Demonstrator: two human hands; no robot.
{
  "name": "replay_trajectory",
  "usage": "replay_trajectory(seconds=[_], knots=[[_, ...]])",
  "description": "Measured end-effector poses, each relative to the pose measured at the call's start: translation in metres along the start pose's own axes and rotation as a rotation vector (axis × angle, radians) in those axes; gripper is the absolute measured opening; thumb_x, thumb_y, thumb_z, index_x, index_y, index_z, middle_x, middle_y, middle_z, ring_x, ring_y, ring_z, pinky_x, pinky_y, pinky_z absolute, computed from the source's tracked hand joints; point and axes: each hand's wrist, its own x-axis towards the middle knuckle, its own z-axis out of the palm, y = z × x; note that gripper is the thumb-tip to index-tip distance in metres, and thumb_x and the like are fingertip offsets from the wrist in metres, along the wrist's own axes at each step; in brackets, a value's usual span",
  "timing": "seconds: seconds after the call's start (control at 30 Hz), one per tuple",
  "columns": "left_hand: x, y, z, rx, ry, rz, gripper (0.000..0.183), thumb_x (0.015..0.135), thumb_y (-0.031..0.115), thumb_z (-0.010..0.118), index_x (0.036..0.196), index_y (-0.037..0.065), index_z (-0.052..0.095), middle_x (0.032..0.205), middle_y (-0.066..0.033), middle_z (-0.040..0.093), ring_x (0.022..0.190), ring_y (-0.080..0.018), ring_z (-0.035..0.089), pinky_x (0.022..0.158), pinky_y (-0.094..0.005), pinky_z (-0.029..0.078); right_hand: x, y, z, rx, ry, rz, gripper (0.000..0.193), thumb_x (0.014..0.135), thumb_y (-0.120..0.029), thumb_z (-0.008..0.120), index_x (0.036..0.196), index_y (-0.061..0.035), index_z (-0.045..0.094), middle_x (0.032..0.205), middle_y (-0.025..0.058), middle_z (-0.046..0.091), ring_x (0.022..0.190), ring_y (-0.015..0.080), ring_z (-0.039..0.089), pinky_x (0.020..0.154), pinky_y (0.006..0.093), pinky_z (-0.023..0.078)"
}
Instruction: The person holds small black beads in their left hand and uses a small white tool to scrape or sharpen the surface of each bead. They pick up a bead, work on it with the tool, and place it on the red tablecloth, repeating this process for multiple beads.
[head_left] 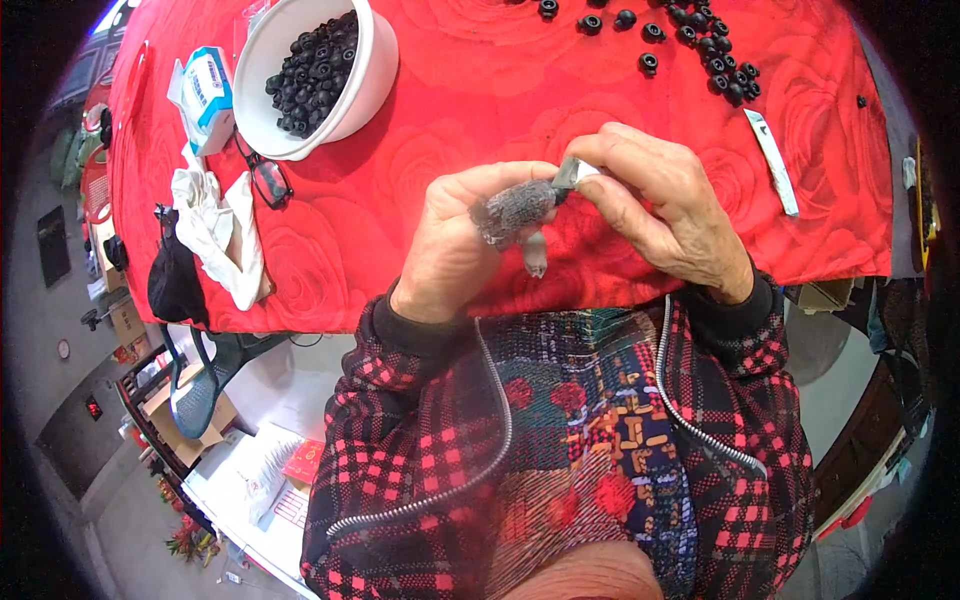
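My left hand (447,222) is closed in front of me, above the red cloth. A fuzzy grey covering (515,212), like a knitted finger sleeve, wraps one of its fingers, and a whitish fingertip shows below. Between its fingertips is a small black part (563,193), mostly hidden. My right hand (660,200) pinches a small flat piece with a grey, blade-like face and a white edge (572,172). That piece touches or nearly touches the black part. Similar small black round parts (718,66) with holes lie loose at the far right.
A white bowl (380,75) of black parts stands at the far left. Beside it are a blue-and-white box (205,95), glasses (270,182), white gloves or cloth (215,225) and a black cloth item (175,275). A narrow white strip (770,163) lies at right on the red tablecloth (330,250).
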Motion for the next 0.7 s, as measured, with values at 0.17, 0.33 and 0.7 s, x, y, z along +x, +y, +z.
replay_trajectory(seconds=[0.17, 0.33, 0.7], knots=[[0.001, -0.001, -0.001, 0.004, 0.016, -0.008, 0.026, 0.087, 0.010, 0.058, 0.109, -0.005, 0.060, 0.089, -0.0100, 0.063, 0.064, -0.0141, 0.061, 0.050, -0.0256, 0.052, 0.000, 0.003, 0.003, 0.013, 0.010, -0.014, 0.014, 0.082, -0.011, 0.059, 0.093, -0.0021, 0.058, 0.078, 0.0131, 0.057, 0.071, 0.0310, 0.057, 0.060, 0.0373, 0.045], [0.005, 0.002, -0.014, -0.098, 0.053, 0.038, 0.030, 0.086, 0.015, 0.059, 0.110, -0.004, 0.057, 0.088, -0.0088, 0.062, 0.067, -0.0136, 0.061, 0.049, -0.0257, 0.049, -0.014, -0.001, 0.000, 0.142, -0.302, -0.126, 0.011, 0.080, -0.005, 0.058, 0.090, -0.0017, 0.059, 0.072, 0.0097, 0.053, 0.062, 0.0251, 0.054, 0.056, 0.0339, 0.041], [-0.006, -0.011, 0.006, -0.234, -0.049, -0.034, 0.022, 0.090, 0.016, 0.056, 0.104, 0.000, 0.056, 0.086, -0.0051, 0.059, 0.062, -0.0094, 0.056, 0.049, -0.0233, 0.049, 0.003, -0.013, 0.018, -0.202, 0.198, -0.292, 0.042, 0.058, -0.005, 0.068, 0.099, -0.0013, 0.059, 0.069, 0.0085, 0.049, 0.059, 0.0252, 0.050, 0.051, 0.0353, 0.041]])
